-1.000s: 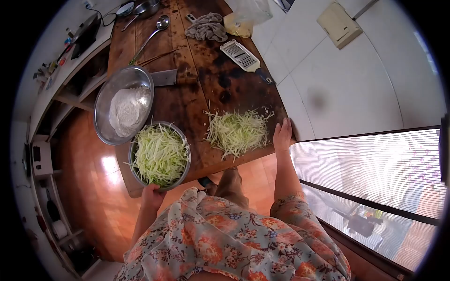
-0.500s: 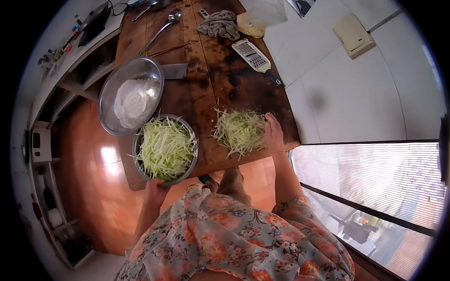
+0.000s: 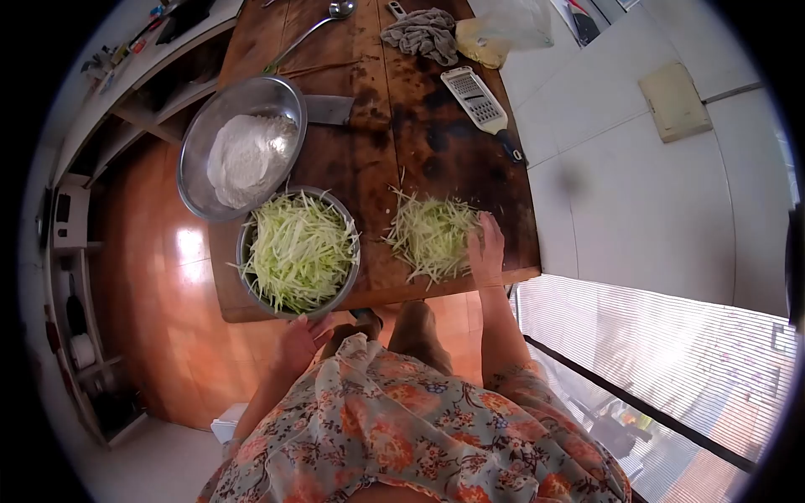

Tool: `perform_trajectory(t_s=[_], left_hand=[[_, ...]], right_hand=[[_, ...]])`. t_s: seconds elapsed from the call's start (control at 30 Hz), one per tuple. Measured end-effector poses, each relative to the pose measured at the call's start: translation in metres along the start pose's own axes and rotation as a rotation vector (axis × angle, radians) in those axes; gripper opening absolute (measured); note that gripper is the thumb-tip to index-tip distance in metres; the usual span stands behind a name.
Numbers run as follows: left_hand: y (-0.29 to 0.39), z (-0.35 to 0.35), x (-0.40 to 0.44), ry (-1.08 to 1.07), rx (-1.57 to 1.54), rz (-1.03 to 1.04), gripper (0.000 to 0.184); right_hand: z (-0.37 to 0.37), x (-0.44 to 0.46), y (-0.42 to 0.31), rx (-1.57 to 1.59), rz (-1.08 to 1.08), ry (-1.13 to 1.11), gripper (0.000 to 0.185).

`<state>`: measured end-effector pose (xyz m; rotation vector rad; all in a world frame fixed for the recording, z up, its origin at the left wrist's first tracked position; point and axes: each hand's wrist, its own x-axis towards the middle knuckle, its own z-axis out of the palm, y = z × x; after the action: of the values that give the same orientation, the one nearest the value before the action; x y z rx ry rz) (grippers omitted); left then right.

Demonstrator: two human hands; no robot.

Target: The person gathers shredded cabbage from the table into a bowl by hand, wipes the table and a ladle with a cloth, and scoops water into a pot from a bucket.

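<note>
A metal bowl heaped with pale green shreds [image 3: 299, 250] stands at the left front edge of the wooden table [image 3: 352, 176]. Just below its rim is my left hand [image 3: 302, 342], fingers apart and nothing held. A loose pile of the same shreds [image 3: 430, 236] lies on the wood to the right. My right hand [image 3: 487, 251] rests against the right side of that pile, fingers extended. Behind the shred bowl, a larger metal bowl [image 3: 194, 159] containing white powder [image 3: 247, 159] sits tilted at the table's left edge.
A cleaver [image 3: 329, 110] lies beside the powder bowl. Farther back are a ladle [image 3: 312, 32], a grey cloth [image 3: 422, 35], a plastic bag [image 3: 503, 29] and a grater [image 3: 475, 99]. White tiled wall [image 3: 612, 176] borders the right side.
My left hand has let go of the shred bowl's rim and opened below it. My right hand has moved left from the table's right edge to the pile. The camera view has shifted.
</note>
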<state>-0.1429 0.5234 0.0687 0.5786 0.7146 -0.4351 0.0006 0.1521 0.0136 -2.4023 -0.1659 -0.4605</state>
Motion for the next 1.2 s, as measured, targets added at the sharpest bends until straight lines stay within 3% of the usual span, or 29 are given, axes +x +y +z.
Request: perform_trajectory(t_s=[0.03,0.1,0.17,0.2,0.27,0.33,0.47,0.53,0.7,0.77,0.83,0.9,0.97,1.0,1.07,1.1,1.2], left_hand=[[-0.009,0.004,-0.001,-0.117,-0.008,-0.109,0.04],[-0.027,0.021,0.005,-0.144,0.02,-0.157,0.045],[-0.038,0.055,0.007,-0.176,0.497,0.001,0.047],[-0.052,0.062,0.03,-0.267,0.681,0.249,0.049],[-0.054,0.099,0.049,-0.17,1.225,0.584,0.049],[-0.053,0.143,0.073,-0.076,1.463,0.904,0.052],[-0.072,0.163,0.137,0.145,1.573,0.967,0.054],[-0.079,0.162,0.158,0.217,1.63,1.116,0.053],[-0.105,0.183,0.18,0.03,1.302,1.178,0.046],[-0.113,0.191,0.187,-0.021,0.951,1.077,0.042],[-0.117,0.196,0.191,-0.021,0.858,1.036,0.04],[-0.121,0.201,0.189,-0.047,0.579,0.801,0.038],[-0.119,0.208,0.185,-0.062,0.415,0.705,0.036],[-0.117,0.212,0.183,-0.078,0.251,0.603,0.034],[-0.115,0.22,0.176,-0.064,0.221,0.591,0.033],[-0.111,0.221,0.174,-0.05,0.199,0.58,0.032],[-0.101,0.231,0.165,-0.011,0.361,0.829,0.032]], right_hand=[[-0.004,-0.001,0.006,0.005,-0.007,-0.01,0.044],[-0.012,-0.002,0.02,-0.106,0.019,0.036,0.045],[-0.013,-0.003,0.031,-0.131,0.024,0.002,0.046],[-0.012,-0.003,0.032,-0.136,-0.005,-0.021,0.046],[-0.003,-0.003,0.031,-0.146,-0.06,-0.034,0.048],[0.002,0.0,0.015,-0.073,-0.071,-0.087,0.049],[0.001,0.004,0.012,-0.009,-0.066,-0.129,0.052],[0.006,0.005,0.014,0.009,-0.028,-0.109,0.052],[0.031,0.008,-0.005,0.147,-0.092,-0.119,0.044],[0.041,0.01,-0.013,0.224,-0.057,-0.098,0.042],[0.042,0.015,-0.022,0.456,0.123,-0.069,0.043],[0.041,0.018,-0.027,0.567,0.238,-0.092,0.039],[0.036,0.023,-0.032,0.873,0.546,-0.119,0.034],[0.035,0.024,-0.032,0.876,0.541,-0.125,0.034],[0.033,0.026,-0.034,0.988,0.628,-0.11,0.031],[0.038,0.028,-0.037,0.99,0.574,-0.04,0.039],[0.024,0.042,-0.055,0.999,0.545,-0.068,0.04]])
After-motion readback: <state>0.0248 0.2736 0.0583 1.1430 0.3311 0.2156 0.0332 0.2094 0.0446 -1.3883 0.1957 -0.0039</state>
